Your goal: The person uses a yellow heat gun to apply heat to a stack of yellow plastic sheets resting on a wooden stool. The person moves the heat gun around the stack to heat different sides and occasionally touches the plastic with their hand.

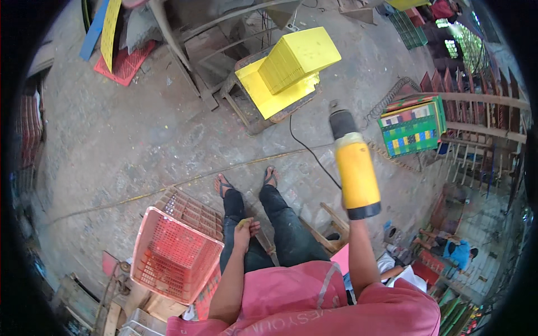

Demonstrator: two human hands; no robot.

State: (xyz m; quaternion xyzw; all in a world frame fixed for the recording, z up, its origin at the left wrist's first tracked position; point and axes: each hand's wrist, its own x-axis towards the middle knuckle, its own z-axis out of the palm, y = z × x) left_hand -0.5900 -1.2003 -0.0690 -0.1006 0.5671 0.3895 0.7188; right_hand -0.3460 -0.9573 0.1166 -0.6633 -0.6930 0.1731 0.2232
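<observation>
A yellow heat gun [356, 173] with a dark nozzle and a black rear end is raised in my right hand [357, 224]. Its body hides most of the fingers, and the nozzle points away from me. Over my lap, my left hand [246, 229] is curled, with a small yellowish thing at the thumb that I cannot make out. Ahead of my feet, a yellow plastic piece [300, 59] with an upright box-shaped part rests on a low stool [241, 112]. The heat gun is apart from this piece.
A red plastic crate [178, 255] stands by my left leg. To the right lies a stack of coloured plastic panels [412, 129] beside a wooden rack [482, 101]. A black cord [314, 154] crosses the floor. Another person [459, 253] in blue is at far right.
</observation>
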